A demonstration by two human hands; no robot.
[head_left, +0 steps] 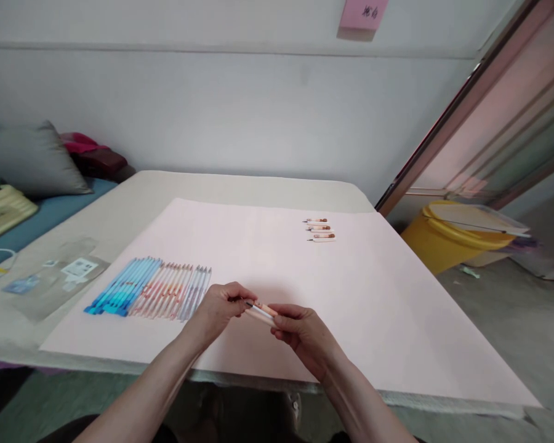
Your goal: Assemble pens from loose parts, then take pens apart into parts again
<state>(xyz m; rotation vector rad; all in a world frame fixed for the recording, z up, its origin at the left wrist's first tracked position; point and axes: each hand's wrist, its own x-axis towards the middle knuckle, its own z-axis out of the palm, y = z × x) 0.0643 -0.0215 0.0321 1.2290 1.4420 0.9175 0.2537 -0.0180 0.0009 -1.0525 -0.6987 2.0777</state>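
Observation:
Over the near part of the pink sheet, my two hands hold a short pen between them. It has a white barrel with an orange-patterned part and a dark tip on its left end. My left hand pinches at the dark-tip end. The fingers of my right hand close around the other end. To the left lie rows of slim pens: blue ones, pink-and-orange patterned ones and pale grey ones. Farther back on the right are three small groups of dark-tipped pen parts.
A clear plastic bag with a white label lies left on the cream table. Behind are a grey cushion and a white wall. A yellow bin stands right of the table.

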